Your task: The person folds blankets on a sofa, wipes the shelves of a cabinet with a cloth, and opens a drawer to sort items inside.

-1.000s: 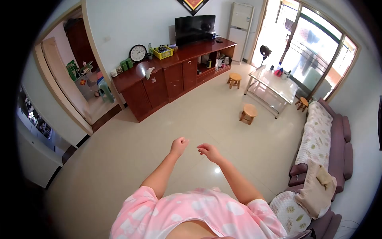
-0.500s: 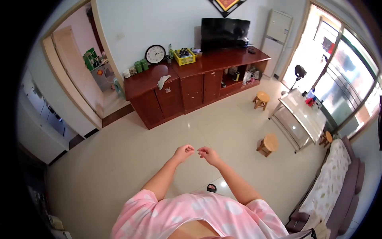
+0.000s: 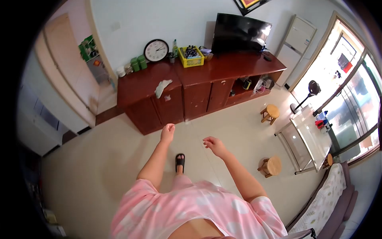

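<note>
My left hand (image 3: 168, 133) is raised in front of me with its fingers curled in, and nothing shows in it. To its right, my right hand (image 3: 215, 146) hangs over the floor, its fingers loosely bent and slightly apart, holding nothing. Neither hand touches anything. Beyond them stands a long dark red cabinet (image 3: 195, 97). A pale cloth (image 3: 162, 88) drapes over its front edge, the nearest item to my left hand. On the cabinet top are a round wall clock (image 3: 156, 50), green canisters (image 3: 138, 63), a yellow basket (image 3: 191, 60) filled with small dark items, and a television (image 3: 240, 34).
Two wooden stools (image 3: 272, 166) stand on the tiled floor (image 3: 223, 119) at the right. Past them are a glass-topped table (image 3: 310, 135), a black fan (image 3: 313, 88) and a sofa (image 3: 338, 215). An open doorway (image 3: 105, 95) is at the left. My sandalled foot (image 3: 180, 162) is forward.
I have stepped closer to the cabinet, and one foot has come forward. My hands have drawn apart, the left moving up and left. The view has turned slightly.
</note>
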The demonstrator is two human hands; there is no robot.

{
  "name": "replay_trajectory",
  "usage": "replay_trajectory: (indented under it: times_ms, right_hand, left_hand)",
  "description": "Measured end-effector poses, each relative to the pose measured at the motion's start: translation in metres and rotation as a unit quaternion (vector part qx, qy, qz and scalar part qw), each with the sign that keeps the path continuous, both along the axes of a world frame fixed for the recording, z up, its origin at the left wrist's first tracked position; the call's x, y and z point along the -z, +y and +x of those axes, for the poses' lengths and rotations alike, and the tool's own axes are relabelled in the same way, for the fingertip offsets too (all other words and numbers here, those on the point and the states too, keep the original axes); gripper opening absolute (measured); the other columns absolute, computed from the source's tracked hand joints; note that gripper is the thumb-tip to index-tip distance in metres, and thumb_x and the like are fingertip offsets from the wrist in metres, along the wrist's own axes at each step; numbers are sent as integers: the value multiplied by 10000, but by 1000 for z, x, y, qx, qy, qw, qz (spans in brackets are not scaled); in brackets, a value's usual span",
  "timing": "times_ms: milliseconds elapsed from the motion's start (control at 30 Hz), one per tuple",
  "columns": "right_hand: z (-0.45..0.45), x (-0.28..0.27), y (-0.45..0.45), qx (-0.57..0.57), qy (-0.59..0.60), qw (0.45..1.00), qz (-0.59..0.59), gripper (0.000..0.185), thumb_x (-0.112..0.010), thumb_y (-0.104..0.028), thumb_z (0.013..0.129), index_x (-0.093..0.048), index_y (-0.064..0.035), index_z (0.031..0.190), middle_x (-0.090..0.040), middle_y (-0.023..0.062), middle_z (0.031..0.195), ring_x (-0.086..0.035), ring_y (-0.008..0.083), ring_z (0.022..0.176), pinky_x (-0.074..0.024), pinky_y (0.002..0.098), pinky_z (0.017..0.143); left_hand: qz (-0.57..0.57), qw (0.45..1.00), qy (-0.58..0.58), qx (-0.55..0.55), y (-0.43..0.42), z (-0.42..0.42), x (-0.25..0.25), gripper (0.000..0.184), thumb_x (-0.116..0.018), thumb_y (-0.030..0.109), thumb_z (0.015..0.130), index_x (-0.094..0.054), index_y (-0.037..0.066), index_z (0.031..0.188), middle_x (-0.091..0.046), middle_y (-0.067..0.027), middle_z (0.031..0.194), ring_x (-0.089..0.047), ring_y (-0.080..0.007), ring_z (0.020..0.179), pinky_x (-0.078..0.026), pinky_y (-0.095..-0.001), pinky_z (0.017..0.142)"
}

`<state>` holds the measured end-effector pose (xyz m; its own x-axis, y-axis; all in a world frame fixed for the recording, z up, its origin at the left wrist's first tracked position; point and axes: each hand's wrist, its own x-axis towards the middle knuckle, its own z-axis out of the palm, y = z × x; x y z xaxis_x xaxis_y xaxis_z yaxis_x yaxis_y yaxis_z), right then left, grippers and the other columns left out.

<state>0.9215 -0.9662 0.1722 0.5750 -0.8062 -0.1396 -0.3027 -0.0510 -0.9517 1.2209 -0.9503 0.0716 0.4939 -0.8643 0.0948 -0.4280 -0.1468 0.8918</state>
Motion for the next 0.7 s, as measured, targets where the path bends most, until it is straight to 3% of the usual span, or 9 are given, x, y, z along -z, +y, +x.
replay_trajectory:
  times_ms: [100, 167, 233, 300, 400, 500, 600, 700]
  right_hand:
    - [24, 30, -69, 54, 13, 998, 33, 211, -499, -115, 879, -580, 2, 1035, -628, 84, 897, -597, 138, 760, -489, 277, 712]
    - [45, 32, -116, 93, 29, 994, 57, 212, -491, -112, 882, -578, 6, 1035, -627, 88, 896, -597, 141, 761, -492, 279, 714]
    - [70, 23, -137, 127, 45, 987, 86, 202, -493, -105, 875, -582, -2, 1024, -629, 81, 858, -597, 136, 726, -498, 278, 685]
    - [89, 38, -172, 121, 17, 989, 83, 203, -490, -109, 877, -581, -2, 1024, -628, 83, 854, -598, 140, 727, -497, 276, 690]
    - [113, 33, -216, 132, 34, 986, 93, 204, -489, -115, 878, -580, -6, 1024, -627, 86, 857, -599, 145, 736, -495, 270, 698]
    - [127, 33, -246, 152, 45, 980, 117, 208, -495, -131, 880, -582, -14, 1029, -627, 86, 882, -599, 145, 765, -487, 271, 701]
    - [133, 19, -266, 148, 105, 971, 154, 215, -497, -138, 881, -578, -18, 1040, -627, 84, 897, -599, 144, 780, -480, 276, 709]
    - [133, 32, -284, 151, 91, 970, 170, 221, -498, -139, 881, -573, -22, 1053, -628, 82, 905, -599, 142, 783, -475, 277, 719]
  left_hand:
    - [-9, 999, -31, -9, -92, 46, 5, 257, -541, 258, 842, -600, 66, 1003, -570, -114, 1001, -569, -241, 903, -460, -348, 797]
    - [20, 995, -95, -15, -154, 87, 18, 242, -554, 263, 820, -626, 87, 969, -570, -134, 1003, -527, -286, 980, -425, -377, 871]
    - [44, 992, -116, -6, -207, 128, 28, 260, -543, 260, 829, -618, 71, 991, -539, -156, 1084, -500, -304, 1016, -407, -392, 896]
    - [93, 983, -156, -7, -257, 163, 34, 331, -532, 280, 849, -576, 56, 1088, -412, -190, 1267, -458, -307, 1113, -390, -398, 929]
    - [195, 971, -128, -60, -297, 175, -4, 378, -542, 283, 849, -532, 98, 1178, -420, -182, 1287, -274, -310, 1276, -308, -383, 1016]
    - [248, 955, -148, -70, -334, 196, 24, 442, -523, 298, 869, -459, 104, 1260, -291, -190, 1382, -162, -310, 1331, -274, -386, 1046]
    - [373, 906, -199, -26, -345, 205, 43, 429, -444, 277, 917, -416, 78, 1296, -161, -187, 1421, -302, -313, 1272, -352, -407, 1000]
    - [361, 915, -173, -41, -341, 208, 57, 414, -456, 241, 914, -426, 32, 1271, -182, -183, 1412, -314, -315, 1260, -376, -420, 983]
